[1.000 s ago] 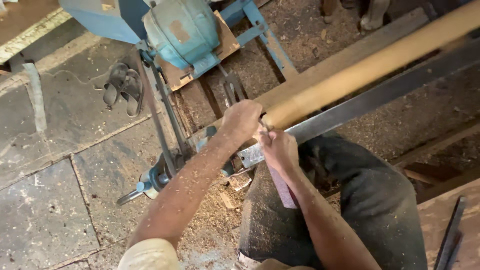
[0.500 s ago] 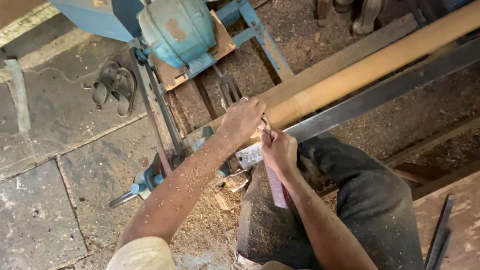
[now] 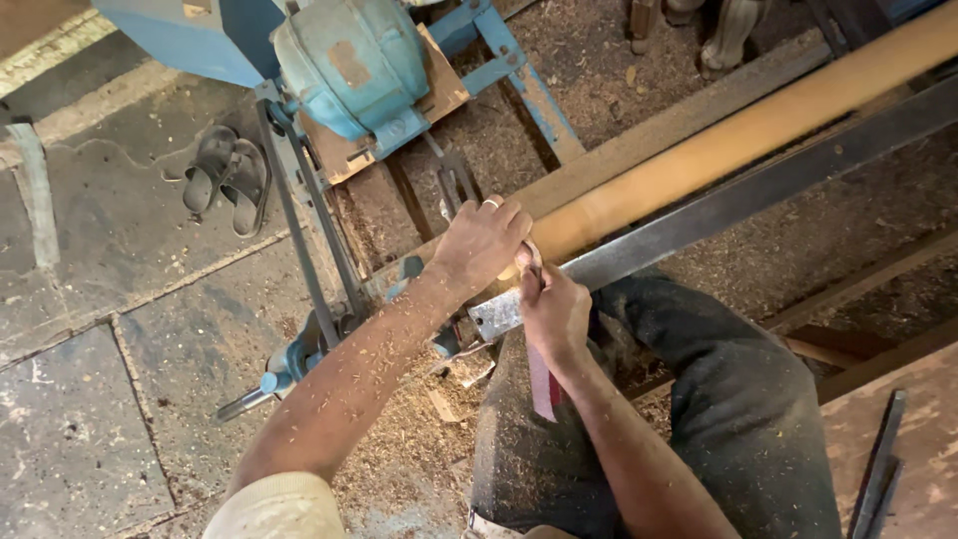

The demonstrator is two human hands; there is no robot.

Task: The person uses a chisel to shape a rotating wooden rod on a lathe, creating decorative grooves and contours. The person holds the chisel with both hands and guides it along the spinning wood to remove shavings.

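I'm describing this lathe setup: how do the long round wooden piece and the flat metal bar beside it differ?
The long round tan wooden piece is thick and cylindrical; the flat grey metal bar is thin and dark. The left hand rests over the wood's end, the right hand at the bar's. Both run parallel.

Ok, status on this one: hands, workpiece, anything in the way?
Left hand over the long wooden pole end. Right hand grips a turning tool on the metal rest bar. Nothing blocking.

Soft, even daylight (no glare), faint shadows, slight motion blur.
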